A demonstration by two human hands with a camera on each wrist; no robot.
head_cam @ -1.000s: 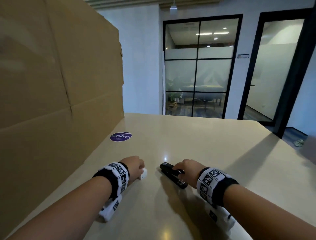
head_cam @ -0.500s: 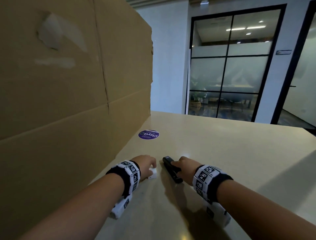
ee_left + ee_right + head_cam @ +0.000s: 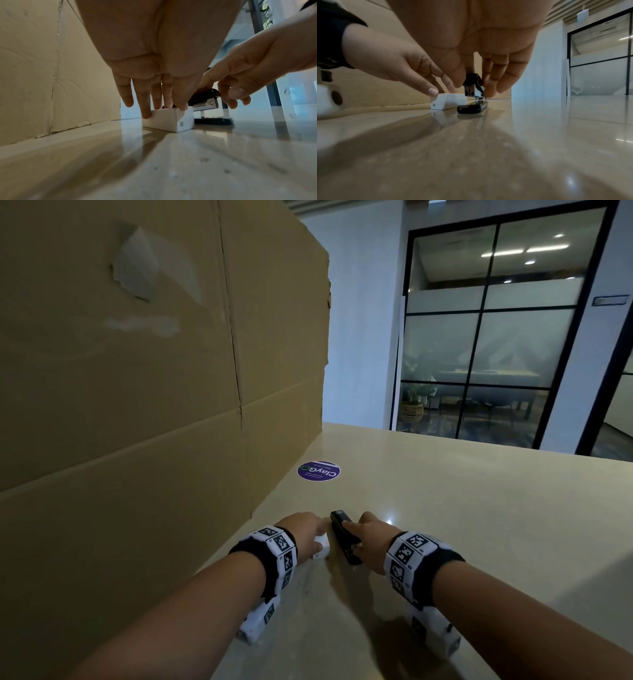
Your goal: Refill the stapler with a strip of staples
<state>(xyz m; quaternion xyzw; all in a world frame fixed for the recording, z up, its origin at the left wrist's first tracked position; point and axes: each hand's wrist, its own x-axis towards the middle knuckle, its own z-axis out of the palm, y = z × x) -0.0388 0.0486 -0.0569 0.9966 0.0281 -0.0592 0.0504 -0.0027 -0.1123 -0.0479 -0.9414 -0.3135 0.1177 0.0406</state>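
A black stapler (image 3: 343, 534) lies on the beige table (image 3: 479, 525), pointing away from me. My right hand (image 3: 363, 537) grips its upper arm from above, thumb on one side and fingers on the other, seen closely in the right wrist view as right hand (image 3: 474, 88) on stapler (image 3: 473, 86). The metal magazine (image 3: 205, 104) sits above the black base (image 3: 214, 120). Just left of it stands a small white staple box (image 3: 321, 550), also box (image 3: 169, 121) and box (image 3: 447, 101). My left hand (image 3: 308, 534) pinches the box's top edges, left hand (image 3: 163, 111). No staple strip shows.
A tall cardboard wall (image 3: 154, 405) stands along the table's left side, close to my left hand. A round purple sticker (image 3: 318, 470) lies farther ahead. Bare tabletop stretches to the right and front. Glass doors (image 3: 496, 337) are beyond the far edge.
The head view has swung left and down. Both hands stay on the box and the stapler, which now sit closer together, the stapler pointing more straight away.
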